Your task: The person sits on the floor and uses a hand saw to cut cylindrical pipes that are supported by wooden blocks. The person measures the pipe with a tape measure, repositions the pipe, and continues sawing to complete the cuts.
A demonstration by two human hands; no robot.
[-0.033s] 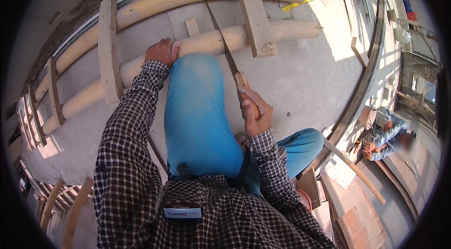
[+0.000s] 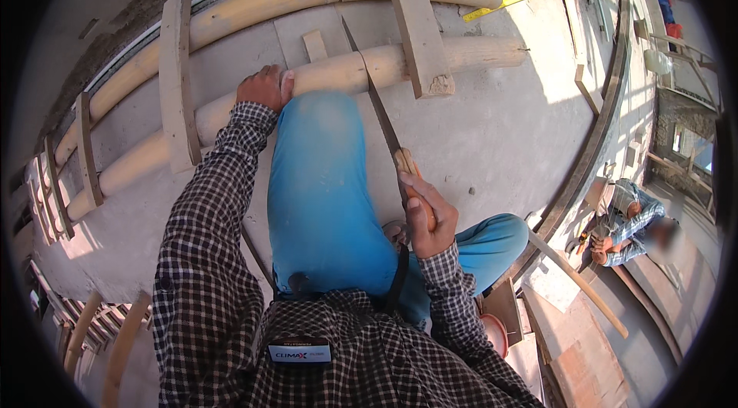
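Observation:
A handsaw [image 2: 383, 116] with a wooden handle is gripped in my right hand [image 2: 432, 217], in front of the near pole. Its long blade lies slantwise across the near round wooden pole [image 2: 330, 76], in a cut on its upper side, and the tip reaches into the gap beyond. My left hand [image 2: 261, 89] presses on the same pole, left of the blade, with its fingers curled over it. My bent knee in blue trousers [image 2: 319, 131] rests against the pole between both hands. The far round pole [image 2: 269, 4] runs alongside and has a dark cut line across it.
Flat wooden crosspieces [image 2: 419, 31] join the two poles like ladder rungs. A yellow ruler [image 2: 515, 0] lies near the far pole's right end. At the right, another person [image 2: 642, 219] crouches among boards, beside a long wooden stick [image 2: 580, 277]. A dark curved edge [image 2: 592, 146] borders the floor.
My right hand has drawn the handsaw back toward me and slightly right, so its tip has come away from the far pole. My left hand stays in place.

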